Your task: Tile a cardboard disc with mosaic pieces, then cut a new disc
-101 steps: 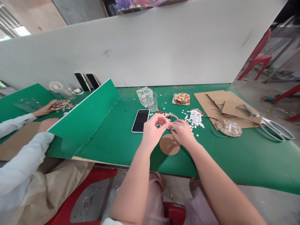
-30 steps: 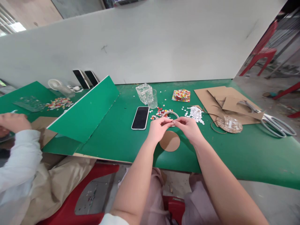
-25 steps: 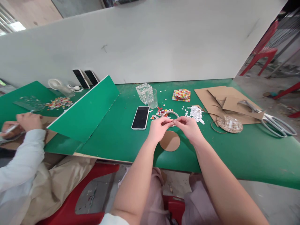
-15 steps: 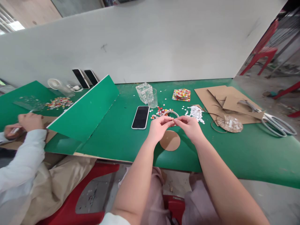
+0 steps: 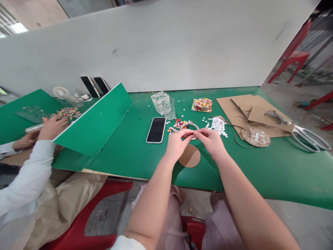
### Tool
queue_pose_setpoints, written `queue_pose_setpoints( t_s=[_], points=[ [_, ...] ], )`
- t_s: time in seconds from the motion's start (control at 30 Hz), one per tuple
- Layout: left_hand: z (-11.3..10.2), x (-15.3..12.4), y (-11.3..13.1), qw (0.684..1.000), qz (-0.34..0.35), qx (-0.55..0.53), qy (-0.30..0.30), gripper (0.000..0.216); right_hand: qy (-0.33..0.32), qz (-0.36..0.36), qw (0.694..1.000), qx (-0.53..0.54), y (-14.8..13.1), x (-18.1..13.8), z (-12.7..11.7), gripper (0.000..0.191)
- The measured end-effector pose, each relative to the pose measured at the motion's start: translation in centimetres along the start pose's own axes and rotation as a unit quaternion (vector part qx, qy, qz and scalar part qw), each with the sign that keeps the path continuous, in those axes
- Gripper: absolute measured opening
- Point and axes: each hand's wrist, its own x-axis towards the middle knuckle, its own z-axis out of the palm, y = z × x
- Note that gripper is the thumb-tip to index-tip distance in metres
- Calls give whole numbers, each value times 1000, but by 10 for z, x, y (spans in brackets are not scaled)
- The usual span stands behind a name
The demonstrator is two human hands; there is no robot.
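My left hand [image 5: 177, 142] and my right hand [image 5: 212, 141] meet fingertip to fingertip above the green table [image 5: 260, 163]. Both pinch something small between them that I cannot make out. Just behind the fingers lies a roll of tape [image 5: 190, 126] among small coloured tiles [image 5: 177, 124]. A brown cardboard disc [image 5: 189, 157] lies flat below the hands. A pile of white paper bits [image 5: 217, 124] sits to the right of the roll.
A black phone [image 5: 156, 130] lies left of the hands, with clear cups [image 5: 165, 105] behind it. A mosaic coaster [image 5: 201, 105], cardboard sheets [image 5: 249, 111], a covered disc [image 5: 255, 136] and scissors [image 5: 304, 133] lie to the right. A green divider board [image 5: 96, 121] separates a co-worker's hand [image 5: 53, 125].
My hands have stayed pinched together over the disc, barely shifting. The co-worker's hand on the left has reached forward to the pile of coloured tiles.
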Motion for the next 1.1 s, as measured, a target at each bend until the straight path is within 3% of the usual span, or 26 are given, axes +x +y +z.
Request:
queue_pose_setpoints(
  t_s=[0.53, 1.1],
  points=[
    [3, 0, -4, 1000, -16, -15, 11, 13, 3, 17, 1000, 23, -2, 0, 0, 22],
    [4, 2, -10, 991, -53, -125, -9, 15, -1, 18, 999, 41, -3, 0, -1, 17]
  ],
)
